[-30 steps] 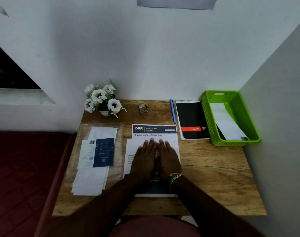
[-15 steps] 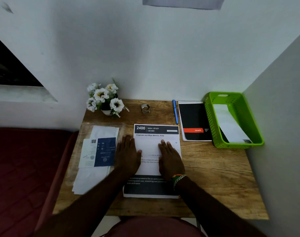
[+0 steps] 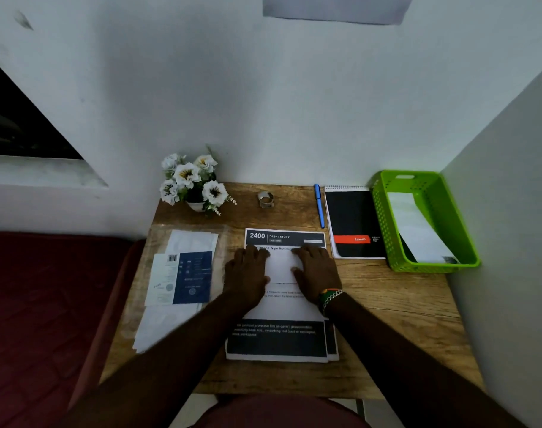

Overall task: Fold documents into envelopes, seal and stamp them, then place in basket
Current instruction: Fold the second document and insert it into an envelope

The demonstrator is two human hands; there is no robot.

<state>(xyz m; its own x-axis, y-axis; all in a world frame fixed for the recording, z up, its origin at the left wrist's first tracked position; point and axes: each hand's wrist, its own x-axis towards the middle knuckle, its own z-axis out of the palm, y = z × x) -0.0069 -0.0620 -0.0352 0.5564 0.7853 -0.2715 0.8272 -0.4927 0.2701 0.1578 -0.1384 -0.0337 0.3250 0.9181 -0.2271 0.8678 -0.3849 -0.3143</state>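
A printed document point(image 3: 280, 310), white with dark bands at its top and bottom, lies flat on a small stack in the middle of the wooden desk point(image 3: 402, 319). My left hand point(image 3: 246, 274) and my right hand point(image 3: 316, 271) rest palm-down on its upper half, fingers spread, a hand's width apart. Neither hand grips anything. White envelopes point(image 3: 171, 319) and a blue-and-white stamp sheet point(image 3: 183, 278) lie under clear plastic at the desk's left. A green basket point(image 3: 383, 217) at the back right holds a white envelope point(image 3: 417, 230).
A pot of white flowers point(image 3: 192, 183) stands at the back left, a small roll of tape point(image 3: 266, 199) beside it. A blue pen point(image 3: 319, 205) and a black notebook point(image 3: 354, 222) lie left of the basket. Walls close the back and right. A dark red seat point(image 3: 47, 304) lies left.
My hands have spread apart and slid up the sheet. They were side by side in its middle a second ago; my left hand went out past the left edge, then back onto the paper.
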